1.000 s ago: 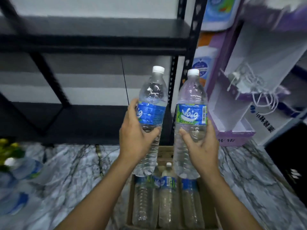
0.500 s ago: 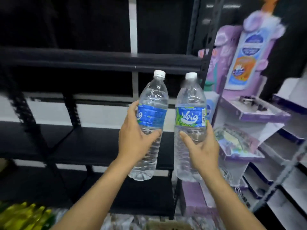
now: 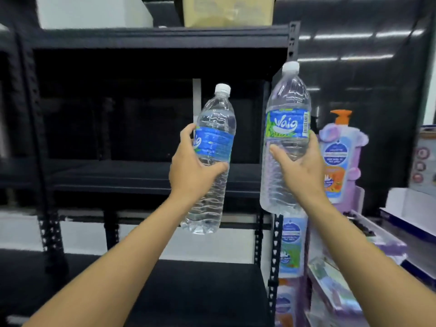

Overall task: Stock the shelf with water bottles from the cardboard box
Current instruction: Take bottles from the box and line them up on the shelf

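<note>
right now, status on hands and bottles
Left hand grips left bottle, right hand grips right bottle. Both caps up, in front of shelf, not yet placed. Nothing seen blocking it.

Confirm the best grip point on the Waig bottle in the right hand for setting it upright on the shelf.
Mid-body, on the ribbed section just under the label, where the right hand grips the bottle: near the middle of its length, so it probably balances upright. Come from the near side, leaving base and far side free to go onto the shelf first.
</note>
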{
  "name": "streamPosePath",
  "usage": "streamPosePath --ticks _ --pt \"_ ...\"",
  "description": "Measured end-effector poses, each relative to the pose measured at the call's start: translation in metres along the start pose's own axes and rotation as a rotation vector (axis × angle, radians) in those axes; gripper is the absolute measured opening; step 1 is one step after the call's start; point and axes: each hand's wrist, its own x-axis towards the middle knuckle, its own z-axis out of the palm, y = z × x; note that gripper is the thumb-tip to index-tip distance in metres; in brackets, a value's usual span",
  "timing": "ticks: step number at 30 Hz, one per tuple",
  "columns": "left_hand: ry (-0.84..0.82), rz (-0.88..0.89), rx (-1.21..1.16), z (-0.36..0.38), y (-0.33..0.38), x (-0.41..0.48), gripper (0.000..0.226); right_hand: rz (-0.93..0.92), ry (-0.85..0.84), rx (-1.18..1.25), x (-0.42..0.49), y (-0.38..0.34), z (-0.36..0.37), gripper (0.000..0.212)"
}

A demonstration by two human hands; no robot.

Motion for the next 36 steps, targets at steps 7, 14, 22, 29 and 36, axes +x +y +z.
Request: streamPosePath --ticks 7,14,22,29,36 --pt "0.095 0.003 0.004 0.02 -0.002 0.046 0.097 -0.064 0.046 -0.04 0.048 0.01 0.05 0.061" --pt "0.111 0.037 0.021 0.034 -0.044 0.105 0.096 -0.05 0.103 -0.14 0.05 0.051 0.112 0.081" --pt "0.107 0.057 0.001 0.039 -0.131 0.182 0.1 -0.035 0.148 -0.303 0.074 0.096 0.197 0.087" --pt "0.155 0.006 0.043 0.042 -0.216 0.225 0.099 0.001 0.162 -0.477 0.084 0.129 0.265 0.102" --pt "0.19 -0.039 -0.011 0.05 -0.285 0.231 0.099 0.006 0.204 -0.516 0.086 0.146 0.298 0.109"
